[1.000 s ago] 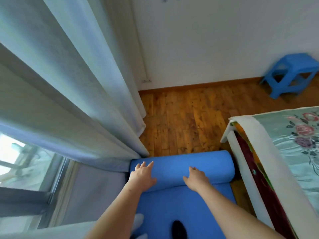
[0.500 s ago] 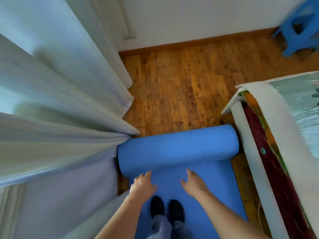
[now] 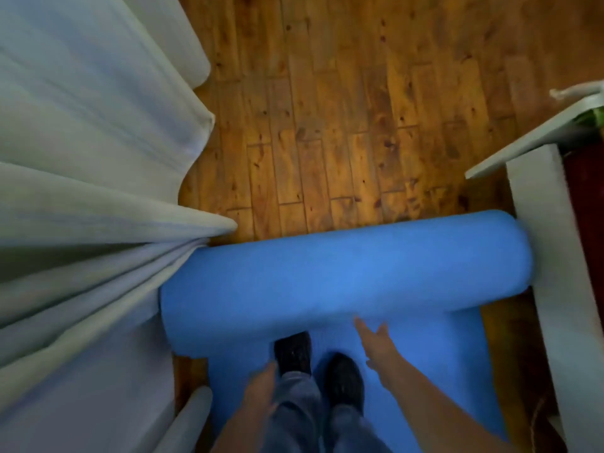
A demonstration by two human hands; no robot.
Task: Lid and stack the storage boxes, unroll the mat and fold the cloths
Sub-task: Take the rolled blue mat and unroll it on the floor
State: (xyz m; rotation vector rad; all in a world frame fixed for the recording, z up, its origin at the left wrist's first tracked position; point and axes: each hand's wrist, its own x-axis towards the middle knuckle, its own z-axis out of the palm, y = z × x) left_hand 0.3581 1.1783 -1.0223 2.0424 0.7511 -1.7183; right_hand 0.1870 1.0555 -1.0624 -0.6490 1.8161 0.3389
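Observation:
A blue mat [image 3: 346, 282] lies across the wooden floor, partly unrolled, its thick roll spanning from the curtain to the bed frame. The flat part runs back under my dark shoes [image 3: 320, 364]. My right hand [image 3: 376, 344] reaches forward with straight fingers, its tips close to the near side of the roll. My left hand [image 3: 260, 387] hangs lower by my left leg, fingers relaxed, holding nothing. The frame is blurred by motion.
Pale curtains [image 3: 85, 178] hang on the left and bunch against the roll's left end. A white bed frame [image 3: 555, 263] stands on the right against the roll's right end. Bare wooden floor [image 3: 343, 125] stretches ahead of the roll.
The roll has moved forward and more mat lies flat. Both hands have come off the roll; the left has drawn back to my leg. The view has tilted down.

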